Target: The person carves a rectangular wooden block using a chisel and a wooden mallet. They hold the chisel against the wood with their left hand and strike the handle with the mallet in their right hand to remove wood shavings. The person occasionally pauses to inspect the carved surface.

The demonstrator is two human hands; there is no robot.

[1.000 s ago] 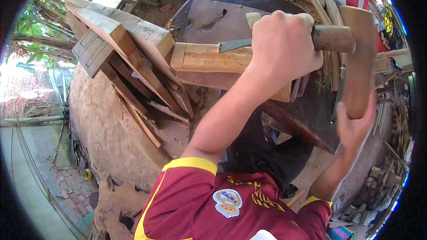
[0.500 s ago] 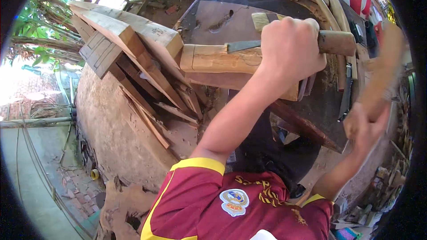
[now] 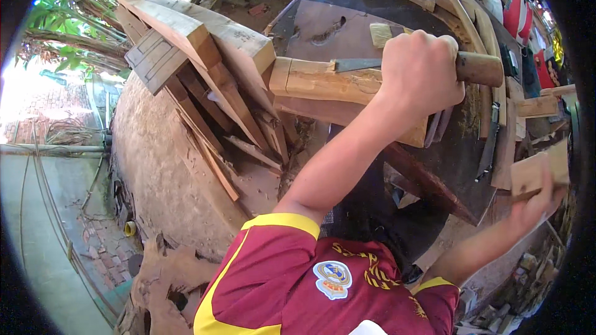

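Note:
My left hand (image 3: 422, 77) is a fist wrapped round a chisel (image 3: 481, 69) with a brown wooden handle. The handle's end sticks out to the right, and the flat grey blade points left along the top of a squared wooden workpiece (image 3: 323, 80), its tip by a nick in the wood. Out at the far right, my right hand (image 3: 537, 201) grips a pale wooden block (image 3: 540, 170), well apart from the chisel. Motion smears that hand somewhat, and the block's lower part is hidden by it.
Long timbers (image 3: 233, 49) lean left of the workpiece. A dark table (image 3: 459, 130) lies beneath, bearing a small wood block (image 3: 380, 35), curved wooden strips (image 3: 462, 18) and a dark narrow tool (image 3: 489, 142). Wood scraps (image 3: 521, 279) are heaped at the lower right.
My right hand has swung outward to the right with the wooden block, farther from the chisel. My left hand still holds the chisel on the workpiece; the whole view has shifted slightly.

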